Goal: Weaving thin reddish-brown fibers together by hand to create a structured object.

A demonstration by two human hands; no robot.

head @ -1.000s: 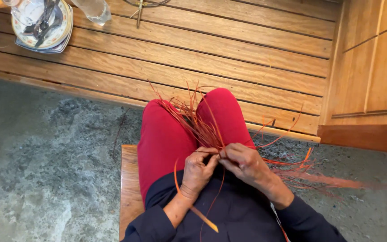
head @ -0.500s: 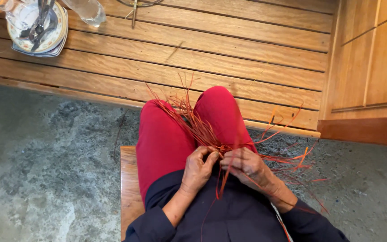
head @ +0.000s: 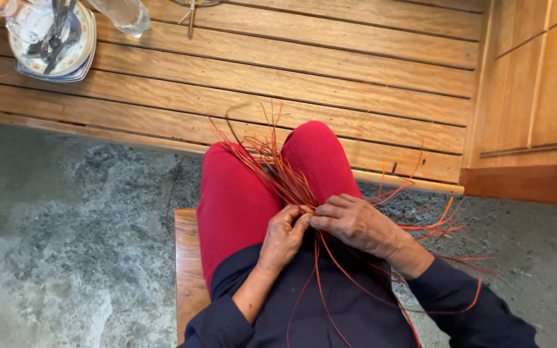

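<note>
Hands: left hand (head: 283,237) and right hand (head: 356,222) met over the lap, fingertips touching, near the middle of the view.
Left grip: fingers curled in, thumb and forefinger pinching thin orange strands (head: 278,171) at the point where the bundle gathered.
Right grip: fingers pressed together over the same gathering point, thumb side hidden; the hand lay flat across the strands.
Strands: one fan spread far and left from the hands, lying along the red trousers (head: 240,200) and past the knees; other ends fanned right, beyond the right wrist, over the ground; a few long ones hung near, down over the dark top (head: 330,309).
Seat: wooden bench (head: 187,270) showed just left of the left thigh.
Ground: grey rough floor (head: 66,232) on the left and right of the legs.
Deck: slatted wooden platform (head: 330,84) lay far, beyond the knees.
Far left: stack of plates (head: 84,55) with cutlery and a glass on top, a clear bottle (head: 124,14) just right of it.
Right: wooden cabinet (head: 536,90) stood at the platform's end.
</note>
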